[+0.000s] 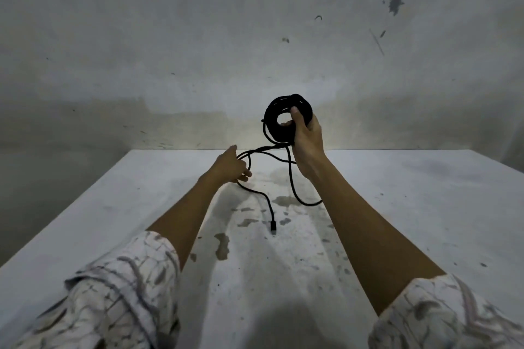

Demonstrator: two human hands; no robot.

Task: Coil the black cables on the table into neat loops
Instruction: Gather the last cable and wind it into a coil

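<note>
Holding the coil [287, 117] up above the table [397, 207], my right hand [307, 139] grips it tight. My left hand [231, 166] pinches the loose cable [292, 187]; I should feed it round slowly, same-size loops.

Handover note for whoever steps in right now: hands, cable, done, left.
Right hand: raised above the table, gripping the coil, thumb over its rim.
Left hand: lower, fingers curled round the loose cable where it leaves the coil.
Cable: most is wound into the coil; the tail hangs down and loops over the table, its plug resting on the stained top.
Done: the bulk is looped.
Left: wind in the tail and plug, then set the coil down. No other cable is in view.
</note>
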